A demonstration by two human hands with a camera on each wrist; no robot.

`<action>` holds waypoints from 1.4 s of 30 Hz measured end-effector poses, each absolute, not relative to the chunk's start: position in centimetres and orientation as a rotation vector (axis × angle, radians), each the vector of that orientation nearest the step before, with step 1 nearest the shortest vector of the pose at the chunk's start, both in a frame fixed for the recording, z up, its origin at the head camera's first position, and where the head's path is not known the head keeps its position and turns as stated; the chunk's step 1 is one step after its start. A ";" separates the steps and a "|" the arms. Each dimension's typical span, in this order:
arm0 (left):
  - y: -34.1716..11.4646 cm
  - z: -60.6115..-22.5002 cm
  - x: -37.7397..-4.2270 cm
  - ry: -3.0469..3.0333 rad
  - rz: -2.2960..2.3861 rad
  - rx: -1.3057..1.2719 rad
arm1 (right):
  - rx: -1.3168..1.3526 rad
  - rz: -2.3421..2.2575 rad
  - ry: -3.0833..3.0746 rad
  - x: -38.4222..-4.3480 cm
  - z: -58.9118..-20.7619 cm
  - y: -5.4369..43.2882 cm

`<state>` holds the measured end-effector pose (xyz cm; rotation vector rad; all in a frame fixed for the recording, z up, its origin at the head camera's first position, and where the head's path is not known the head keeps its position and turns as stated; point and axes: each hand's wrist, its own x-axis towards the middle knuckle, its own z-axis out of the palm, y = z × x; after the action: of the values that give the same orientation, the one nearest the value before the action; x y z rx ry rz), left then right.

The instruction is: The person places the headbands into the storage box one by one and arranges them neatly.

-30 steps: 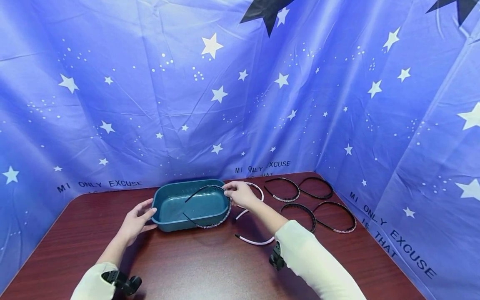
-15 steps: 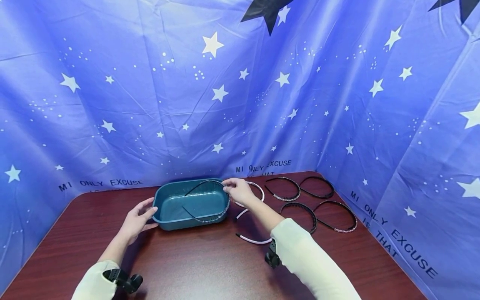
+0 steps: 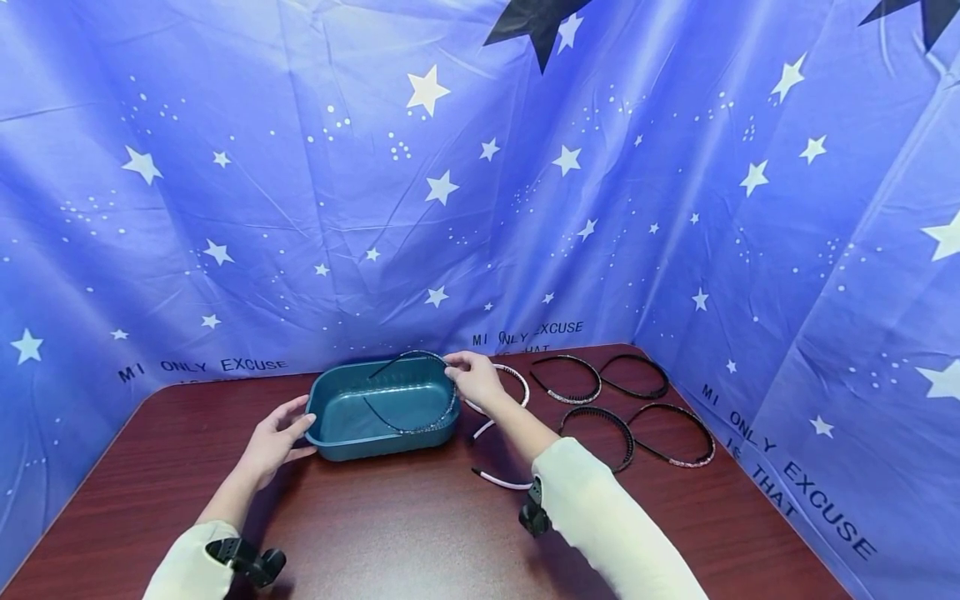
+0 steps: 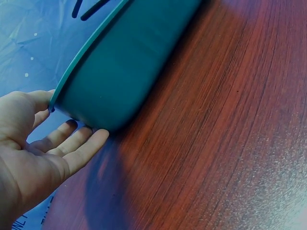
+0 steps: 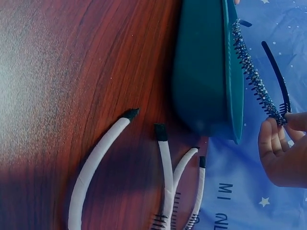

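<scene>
My left hand (image 3: 272,440) holds the near left end of a teal plastic basin (image 3: 367,449), thumb at its rim and fingers against the outer wall; the left wrist view shows those fingertips low on the wall. Between right thumb and fingers, a dark headband (image 5: 252,72) with blue-silver glitter and comb teeth is pinched at its curved middle by my right hand (image 3: 477,382). It hangs above the right part of the basin, its two free ends pointing left. Inside, the basin's floor (image 3: 352,408) shows bare.
Right of the basin lie white headbands (image 3: 522,386), one (image 3: 501,482) nearer me and partly under the right sleeve. Farther right are several black headbands (image 3: 636,395), some with glitter. A blue star-patterned cloth (image 3: 390,208) hangs behind the dark red wooden table (image 3: 360,525).
My right hand has risen slightly, lifting the glitter headband a little up and away over the basin. The left hand and basin have stayed almost in place.
</scene>
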<state>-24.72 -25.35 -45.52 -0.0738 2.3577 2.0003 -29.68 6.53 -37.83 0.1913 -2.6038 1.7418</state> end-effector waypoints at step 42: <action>-25.3 -45.6 -24.7 2.375 1.992 -0.094 | 0.211 1.455 -2.647 -29.6 -40.7 3.9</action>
<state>-24.75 -25.30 -45.60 -0.0940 2.3747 1.9921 -29.59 3.93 -40.71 0.2112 -2.6466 1.4550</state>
